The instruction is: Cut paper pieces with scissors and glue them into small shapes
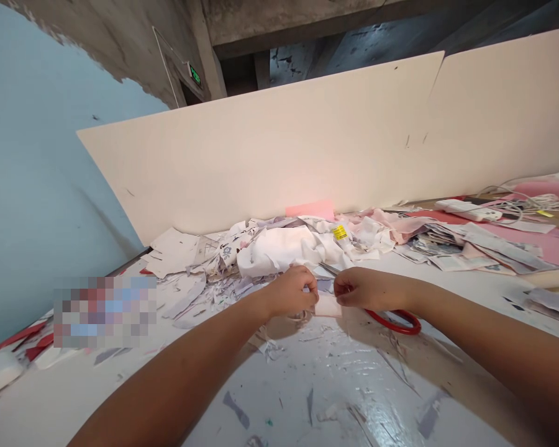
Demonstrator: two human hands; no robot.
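My left hand [292, 290] and my right hand [361, 288] are both closed and pinch a small pale piece of fabric or paper [327, 305] between them, just above the white tabletop [335, 385]. Red-handled scissors [394, 320] lie under my right wrist, with the blades [328, 269] pointing away behind my hands. Whether my right hand also grips the scissors is hidden.
A heap of white and pink scraps [284, 248] lies just beyond my hands. A tall beige board [307, 149] stands along the table's back. Printed sheets [470, 248], a white power strip [468, 211] and cables sit at the right. Paper bits litter the table.
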